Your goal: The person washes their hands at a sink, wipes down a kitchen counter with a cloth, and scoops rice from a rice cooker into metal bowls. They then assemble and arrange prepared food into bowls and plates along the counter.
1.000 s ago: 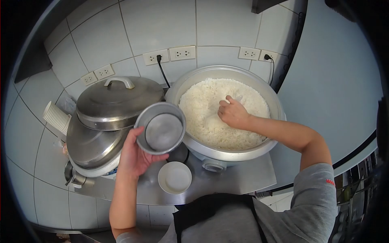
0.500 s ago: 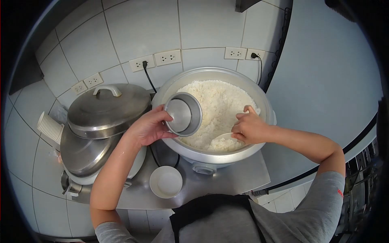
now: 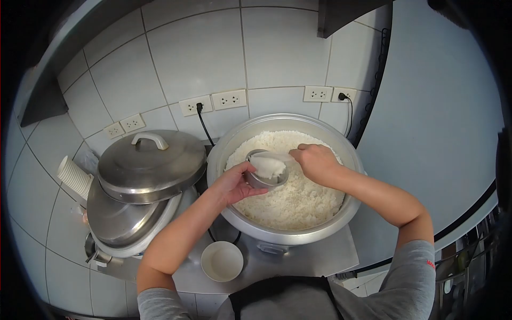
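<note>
My left hand (image 3: pixel 238 184) grips a round metal cup (image 3: pixel 277 179) by its side, above the white rice (image 3: pixel 298 200) in the large rice cooker (image 3: pixel 234 217). With my right hand (image 3: pixel 316 163) closed on its handle, I hold a pale rice paddle (image 3: pixel 266 156) over the cup. Its blade is at the cup's mouth, with a white clump of rice on or beside it. The blade and rice partly hide the inside of the cup.
A white bowl (image 3: pixel 222 261) stands on the steel counter (image 3: pixel 314 256) in front of the cooker. To the left are a metal lid (image 3: pixel 152 165), a second covered cooker (image 3: pixel 122 213) and stacked cups (image 3: pixel 76 176). A power cord (image 3: pixel 205 125) hangs behind.
My right hand has raised the paddle from the rice to the metal cup. My left hand has brought the cup inward over the rice. The camera view has shifted upward.
</note>
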A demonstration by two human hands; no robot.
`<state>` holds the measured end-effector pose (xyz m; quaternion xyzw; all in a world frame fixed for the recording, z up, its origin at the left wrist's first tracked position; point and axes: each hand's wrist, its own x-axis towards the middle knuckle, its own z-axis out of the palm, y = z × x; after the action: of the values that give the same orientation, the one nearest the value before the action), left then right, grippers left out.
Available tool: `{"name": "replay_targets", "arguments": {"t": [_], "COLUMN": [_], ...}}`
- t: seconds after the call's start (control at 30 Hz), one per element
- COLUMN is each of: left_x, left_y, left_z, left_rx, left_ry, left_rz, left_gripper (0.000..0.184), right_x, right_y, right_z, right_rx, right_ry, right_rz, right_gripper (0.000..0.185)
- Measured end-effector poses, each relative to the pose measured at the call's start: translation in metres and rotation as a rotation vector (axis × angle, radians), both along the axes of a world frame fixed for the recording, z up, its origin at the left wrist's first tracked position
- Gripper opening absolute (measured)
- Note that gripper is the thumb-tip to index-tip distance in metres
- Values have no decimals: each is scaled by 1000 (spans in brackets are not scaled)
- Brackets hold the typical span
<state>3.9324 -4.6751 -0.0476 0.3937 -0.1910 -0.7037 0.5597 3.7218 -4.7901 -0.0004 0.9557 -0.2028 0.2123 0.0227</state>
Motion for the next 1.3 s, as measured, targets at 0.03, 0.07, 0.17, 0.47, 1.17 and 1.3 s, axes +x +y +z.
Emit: {"name": "replay_targets", "arguments": {"t": [0.03,0.07,0.17,0.47,1.17,1.3], "left_x": [2,6,13,36,-4,-11], "left_y": [-3,-4,6,39,66,61], "left_z": [1,2,17,58,47,45], "left_rx": [-14,-29,-68,-183,-148,-134], "left_ry": [43,87,81,-49,-78,-79], "left_rz": [2,5,63,211,115,54], "left_gripper": [43,44,46,42,46,47], "right_x": [5,10,34,92,-28,-44], "right_y": [-2,-7,-40,-76,21,32], "right_z": [2,6,25,-53,-45,-25], "right_rx": [-79,-72,-173,-866,-585,-521], "right_ry": [-50,-91,-104,554,344,388], "right_rz": [40,-21,-197,23,377,437], "right_gripper": [11,11,14,13,8,8]}}
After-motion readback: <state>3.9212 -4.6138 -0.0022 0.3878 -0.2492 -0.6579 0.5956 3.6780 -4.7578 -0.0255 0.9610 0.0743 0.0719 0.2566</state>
